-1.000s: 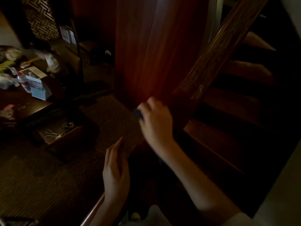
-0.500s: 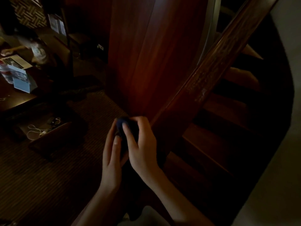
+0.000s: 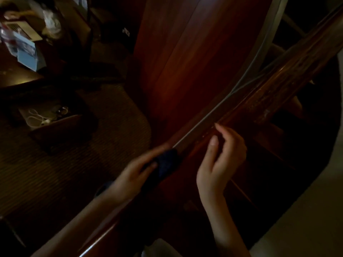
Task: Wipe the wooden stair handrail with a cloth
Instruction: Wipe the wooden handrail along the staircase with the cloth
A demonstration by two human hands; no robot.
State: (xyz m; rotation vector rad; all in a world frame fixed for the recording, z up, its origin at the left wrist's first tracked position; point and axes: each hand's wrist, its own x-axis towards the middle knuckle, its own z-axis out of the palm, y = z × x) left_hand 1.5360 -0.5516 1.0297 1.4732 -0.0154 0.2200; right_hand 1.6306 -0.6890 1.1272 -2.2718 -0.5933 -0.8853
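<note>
Left hand (image 3: 133, 177) grips the dark blue cloth (image 3: 167, 162) against the wooden handrail (image 3: 269, 93); right hand (image 3: 222, 160), loosely curled, empty, fingertips touching the rail just above

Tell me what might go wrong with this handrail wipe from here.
1. The cloth is bunched small in the left hand, so it may skip parts of the handrail.
2. The light is dim; missed dust would be hard to spot.
3. The wood looks worn and rough further up; it might snag the cloth or scratch the bare right hand.
</note>
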